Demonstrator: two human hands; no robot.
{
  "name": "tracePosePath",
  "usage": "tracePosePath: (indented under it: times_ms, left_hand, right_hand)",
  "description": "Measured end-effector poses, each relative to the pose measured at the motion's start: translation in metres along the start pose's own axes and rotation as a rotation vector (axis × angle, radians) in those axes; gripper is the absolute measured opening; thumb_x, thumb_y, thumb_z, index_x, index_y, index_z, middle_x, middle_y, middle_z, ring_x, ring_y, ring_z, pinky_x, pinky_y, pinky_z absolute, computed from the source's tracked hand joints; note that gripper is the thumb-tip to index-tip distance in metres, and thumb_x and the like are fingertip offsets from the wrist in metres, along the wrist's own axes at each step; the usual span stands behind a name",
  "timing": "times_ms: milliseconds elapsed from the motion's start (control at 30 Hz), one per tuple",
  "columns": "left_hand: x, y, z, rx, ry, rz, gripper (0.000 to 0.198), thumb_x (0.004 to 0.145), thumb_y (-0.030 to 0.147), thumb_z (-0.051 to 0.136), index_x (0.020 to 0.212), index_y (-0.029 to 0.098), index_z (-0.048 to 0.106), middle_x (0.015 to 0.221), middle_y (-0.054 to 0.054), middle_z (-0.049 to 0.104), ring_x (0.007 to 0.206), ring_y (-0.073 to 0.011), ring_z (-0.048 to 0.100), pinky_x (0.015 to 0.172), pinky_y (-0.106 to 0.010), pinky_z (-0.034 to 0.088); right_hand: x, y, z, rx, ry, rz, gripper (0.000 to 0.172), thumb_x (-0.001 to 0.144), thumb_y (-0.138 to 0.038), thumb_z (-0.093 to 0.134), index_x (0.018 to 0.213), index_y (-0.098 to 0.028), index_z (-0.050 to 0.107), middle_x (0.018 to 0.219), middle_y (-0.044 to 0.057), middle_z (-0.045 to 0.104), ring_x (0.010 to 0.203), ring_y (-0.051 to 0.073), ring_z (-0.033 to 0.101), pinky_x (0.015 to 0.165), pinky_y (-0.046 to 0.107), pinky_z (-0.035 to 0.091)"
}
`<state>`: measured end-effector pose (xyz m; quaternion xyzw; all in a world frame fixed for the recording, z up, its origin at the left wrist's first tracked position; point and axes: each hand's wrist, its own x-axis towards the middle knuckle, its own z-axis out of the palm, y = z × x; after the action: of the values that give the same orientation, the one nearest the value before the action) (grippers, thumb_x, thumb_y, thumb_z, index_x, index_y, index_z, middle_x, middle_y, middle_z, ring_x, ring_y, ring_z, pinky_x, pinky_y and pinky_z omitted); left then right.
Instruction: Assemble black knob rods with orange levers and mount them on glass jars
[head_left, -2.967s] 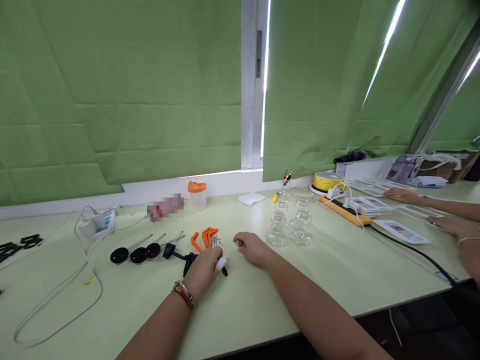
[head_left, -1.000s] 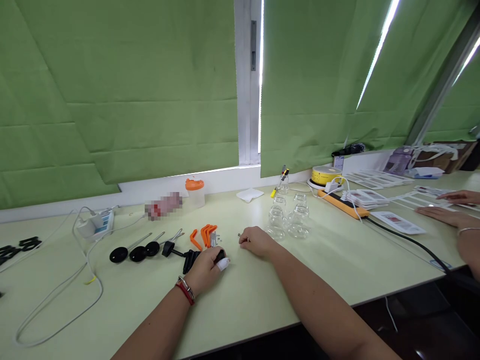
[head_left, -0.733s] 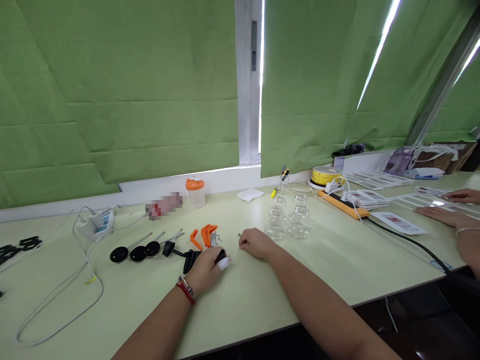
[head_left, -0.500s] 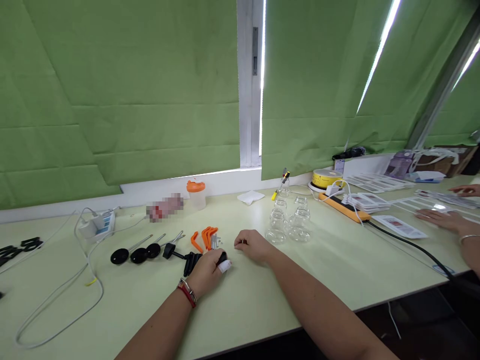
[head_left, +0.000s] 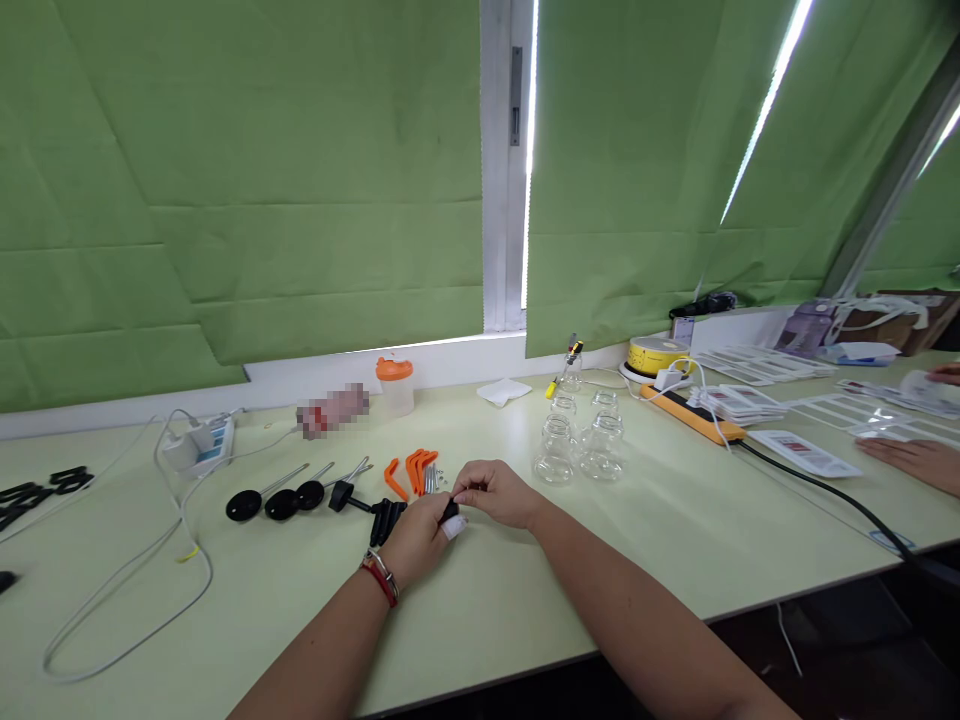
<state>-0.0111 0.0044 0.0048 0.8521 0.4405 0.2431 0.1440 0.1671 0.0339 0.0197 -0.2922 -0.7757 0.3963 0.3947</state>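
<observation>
My left hand (head_left: 416,536) rests on the pale green table (head_left: 525,600), fingers curled round a small black part (head_left: 450,511); one fingertip wears a white bandage. My right hand (head_left: 491,492) is closed in a pinch right against that black part, touching the left hand; what it pinches is too small to name. Just behind the hands lie orange plastic clips (head_left: 411,470), a few metal pins (head_left: 430,481) and more black parts (head_left: 386,520).
Black-headed metal rods (head_left: 281,497) lie to the left, beside a grey cable (head_left: 127,610) and a power strip (head_left: 196,440). Several clear glass jars (head_left: 577,450) stand right of the hands. An orange-lidded cup (head_left: 395,385), an orange power strip (head_left: 690,415), and another person's hand (head_left: 911,460) among leaflets are further off.
My right hand has moved left from the table beside the jars and now meets my left hand at the black part. My left hand has hardly moved.
</observation>
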Motion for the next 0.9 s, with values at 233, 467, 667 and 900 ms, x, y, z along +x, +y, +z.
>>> tracePosePath:
  times_ms: [233,467,667,900]
  left_hand:
    - [0.000,0.001,0.000,0.003,-0.001,-0.001,0.018,0.085,0.031,0.043,0.073,0.019,0.049,0.071,-0.002,0.055,0.066,-0.0173,0.049,0.059,-0.026,0.035]
    - [0.001,0.002,-0.001,0.003,-0.005,0.002,0.018,0.085,0.032,0.042,0.074,0.019,0.049,0.072,-0.002,0.055,0.066,-0.0173,0.049,0.060,-0.026,0.035]
    - [0.001,0.003,-0.002,0.000,-0.009,0.008,0.017,0.085,0.031,0.042,0.073,0.019,0.047,0.071,-0.002,0.055,0.066,-0.0168,0.049,0.060,-0.026,0.035]
    - [0.001,0.004,-0.003,0.007,-0.013,0.010,0.021,0.085,0.033,0.042,0.069,0.020,0.045,0.068,-0.001,0.052,0.064,-0.0162,0.046,0.060,-0.026,0.035]
  right_hand:
    - [0.000,0.003,-0.001,0.022,0.006,0.014,0.009,0.074,-0.024,0.063,0.078,-0.019,0.070,0.079,0.001,0.061,0.074,0.013,0.056,0.070,0.025,0.044]
    - [0.001,0.006,-0.001,0.066,0.005,-0.013,0.009,0.073,-0.022,0.064,0.078,-0.019,0.071,0.077,0.001,0.060,0.072,0.013,0.055,0.067,0.025,0.044]
    - [0.001,0.008,0.000,0.049,0.010,-0.016,0.009,0.073,-0.021,0.064,0.078,-0.019,0.070,0.076,0.001,0.060,0.072,0.013,0.055,0.067,0.025,0.044]
    - [0.002,0.013,-0.004,-0.234,0.073,0.044,0.013,0.079,-0.026,0.058,0.083,-0.019,0.068,0.081,0.002,0.065,0.075,0.014,0.059,0.069,0.025,0.046]
